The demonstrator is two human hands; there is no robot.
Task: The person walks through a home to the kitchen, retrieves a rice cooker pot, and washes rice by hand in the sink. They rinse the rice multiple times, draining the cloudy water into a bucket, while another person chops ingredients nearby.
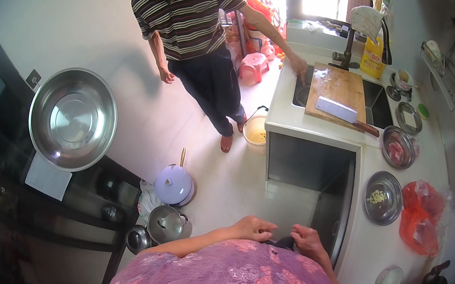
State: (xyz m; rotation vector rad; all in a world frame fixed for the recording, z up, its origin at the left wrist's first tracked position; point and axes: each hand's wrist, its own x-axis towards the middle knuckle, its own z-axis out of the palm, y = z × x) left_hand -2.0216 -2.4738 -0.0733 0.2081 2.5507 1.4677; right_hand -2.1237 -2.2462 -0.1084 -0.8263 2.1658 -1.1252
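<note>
My left hand [253,228] is held in front of my body, its fingers loosely curled, with no object visible in it. Close to its right is my right hand [307,239], also partly curled; whether it holds anything is hard to see. Both are nearest to my purple patterned top [212,279]. On the counter at the right, a wooden cutting board [339,87] lies across the sink with a cleaver [336,109] on it. Steel plates hold chopped pale pieces [377,197] and raw meat [396,151]. A red plastic bag [417,220] is beside them.
A person in a striped shirt [193,20] stands ahead, one hand reaching down at the sink. A bucket [256,135] is by the counter's corner. A lilac lidded pan [174,185] and a lidded steel pot [165,224] stand on the left; a large steel basin [73,120] is above them.
</note>
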